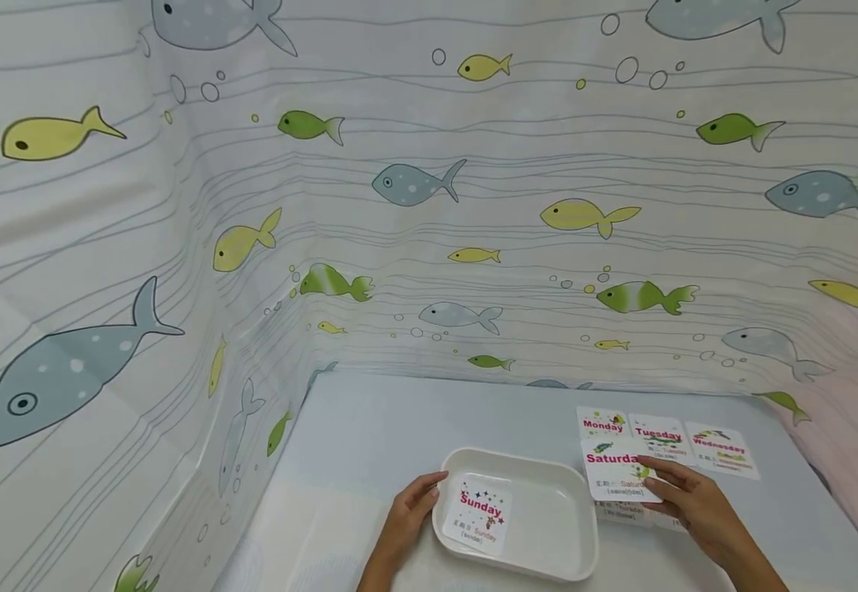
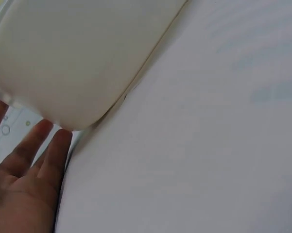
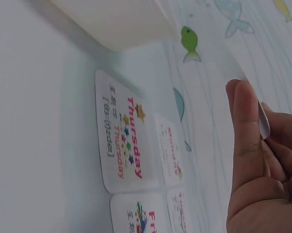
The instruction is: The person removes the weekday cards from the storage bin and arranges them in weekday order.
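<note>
My right hand [image 1: 698,503] pinches the Saturday card [image 1: 610,478] by its right edge, fingers on one face and thumb on the other. It is held up just right of the white tray [image 1: 547,518], overlapping the cards behind it. In the right wrist view the card shows nearly edge-on. My left hand [image 1: 405,520] is at the tray's left end, and its fairly straight fingers [image 2: 58,150] touch the outer wall in the left wrist view. Inside the tray, on the left, lies a Sunday card [image 1: 477,518], face up.
On the table [image 1: 392,419] behind the right hand lie a Monday card [image 1: 601,423], a Tuesday card [image 1: 658,432] and a Wednesday card [image 1: 723,450]. A Thursday card [image 3: 121,136] and a Friday card [image 3: 136,213] form the nearer row. A fish-print curtain [image 1: 370,238] surrounds the table.
</note>
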